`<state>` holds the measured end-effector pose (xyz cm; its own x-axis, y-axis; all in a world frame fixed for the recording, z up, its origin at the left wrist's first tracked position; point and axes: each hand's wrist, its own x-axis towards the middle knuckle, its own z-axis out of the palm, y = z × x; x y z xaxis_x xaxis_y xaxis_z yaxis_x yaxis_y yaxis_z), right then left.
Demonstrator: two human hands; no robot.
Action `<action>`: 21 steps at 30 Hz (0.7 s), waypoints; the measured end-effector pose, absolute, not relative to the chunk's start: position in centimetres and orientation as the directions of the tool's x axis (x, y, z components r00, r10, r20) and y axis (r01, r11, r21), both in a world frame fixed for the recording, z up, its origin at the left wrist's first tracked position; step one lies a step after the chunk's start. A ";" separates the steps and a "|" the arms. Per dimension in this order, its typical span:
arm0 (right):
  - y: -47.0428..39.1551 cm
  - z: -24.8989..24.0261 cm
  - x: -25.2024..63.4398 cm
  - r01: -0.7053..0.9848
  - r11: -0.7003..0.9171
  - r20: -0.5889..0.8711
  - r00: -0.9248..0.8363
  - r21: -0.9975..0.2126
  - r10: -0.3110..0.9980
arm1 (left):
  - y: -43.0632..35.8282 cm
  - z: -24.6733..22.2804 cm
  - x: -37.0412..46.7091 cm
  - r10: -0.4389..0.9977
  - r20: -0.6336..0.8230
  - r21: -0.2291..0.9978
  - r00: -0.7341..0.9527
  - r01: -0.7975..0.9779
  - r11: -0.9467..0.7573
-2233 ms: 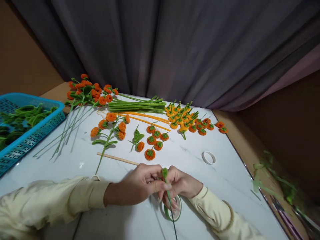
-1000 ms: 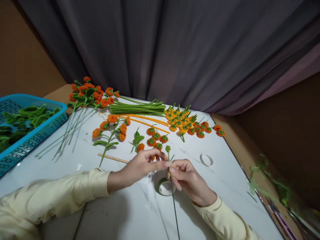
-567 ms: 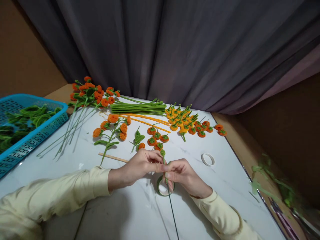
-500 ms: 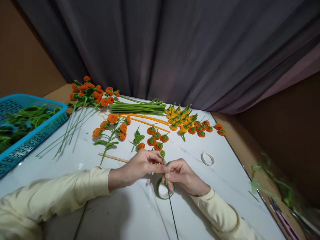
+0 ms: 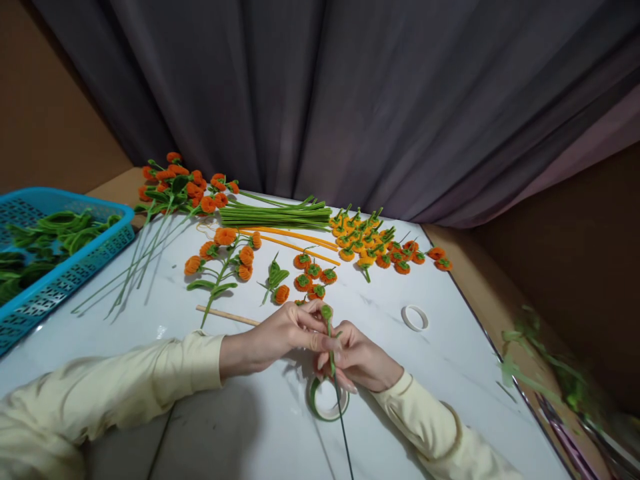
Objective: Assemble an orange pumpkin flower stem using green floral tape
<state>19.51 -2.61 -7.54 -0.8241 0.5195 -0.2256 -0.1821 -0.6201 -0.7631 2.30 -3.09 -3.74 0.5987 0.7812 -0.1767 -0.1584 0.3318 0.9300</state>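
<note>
Between my hands stands a thin dark green stem wire (image 5: 345, 433), tilted, with a small fuzzy green bud (image 5: 327, 312) at its top. My left hand (image 5: 295, 337) pinches it just under the bud. Close beside it, my right hand (image 5: 369, 357) has thumb and fingers closed around the stem lower down, where green wrapping shows. A roll of green floral tape (image 5: 315, 405) is just below my right fingers; whether it hangs or rests on the table I cannot tell. Several orange flower heads (image 5: 303, 283) and a leafy green sprig (image 5: 275, 275) lie beyond my hands.
A blue basket (image 5: 107, 248) of green leaves stands left. Finished orange flower stems (image 5: 177, 173), green pipe cleaners (image 5: 275, 215) and yellow flower heads (image 5: 367, 241) line the back. A flowered branch (image 5: 220, 280), a wooden stick (image 5: 227, 315) and a white ring (image 5: 415, 318) lie nearer.
My right hand has shifted slightly left and turned at the stem. The tape roll sits a little lower, and a short green tip now shows by my right fingers.
</note>
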 end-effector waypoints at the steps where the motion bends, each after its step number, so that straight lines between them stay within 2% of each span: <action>1: -2.7 -7.7 19.4 -0.178 -0.632 -0.224 -0.835 -0.754 0.503 | -3.1 -3.8 2.3 0.773 -0.166 0.928 0.612 -0.168 0.333; 5: -2.9 -8.1 19.3 -0.178 -0.622 -0.206 -0.844 -0.763 0.495 | -3.1 -4.5 2.3 0.754 -0.111 0.930 0.647 -0.200 0.308; 13: -3.0 -7.2 19.4 -0.224 -0.569 -0.228 -0.755 -0.791 0.615 | -2.5 -4.2 2.1 0.775 -0.082 0.970 0.626 -0.128 0.205; 16: -3.0 -6.7 19.5 -0.232 -0.546 -0.260 -0.690 -0.805 0.675 | -2.6 -3.9 2.2 0.820 -0.097 0.990 0.565 -0.027 0.136; 21: -3.6 -5.8 19.3 -0.190 -0.470 -0.298 -0.559 -0.862 0.774 | -3.4 -4.2 2.6 0.917 -0.153 0.988 0.368 0.053 0.144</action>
